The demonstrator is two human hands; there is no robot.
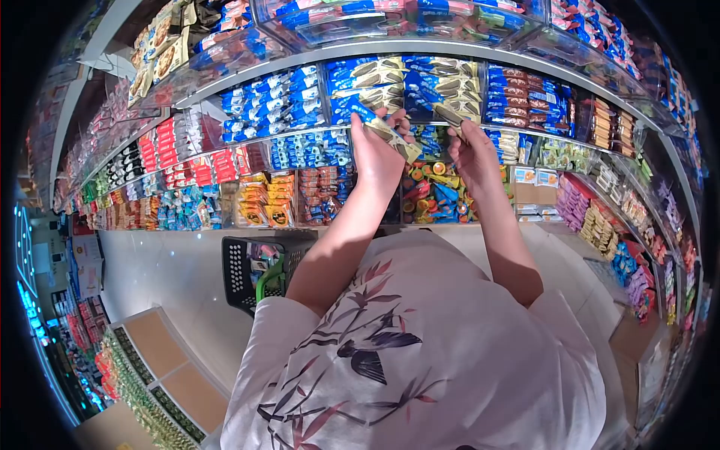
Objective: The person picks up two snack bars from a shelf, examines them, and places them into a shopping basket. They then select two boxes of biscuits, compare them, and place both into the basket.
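Note:
My left hand (373, 157) is closed around a blue and cream snack packet (391, 139), which lies slantwise across the palm and fingers. Pinched in the fingers of my right hand (478, 161) is a second, similar snack packet (450, 117), tilted up to the left. Both hands are raised in front of the shelves, apart from each other. Behind them, a clear bin of blue and cream packets (375, 73) stands beside another bin of like packets (457, 75). The print on the held packets is too small to read.
A dark shopping basket (235, 271) with a green handle (268, 280) is on the floor at my left. Curved shelves of packaged snacks wrap around the front and both sides. Below my hands sits a bin of yellow and blue packets (442, 196). Cardboard-coloured display tops (195, 394) stand lower left.

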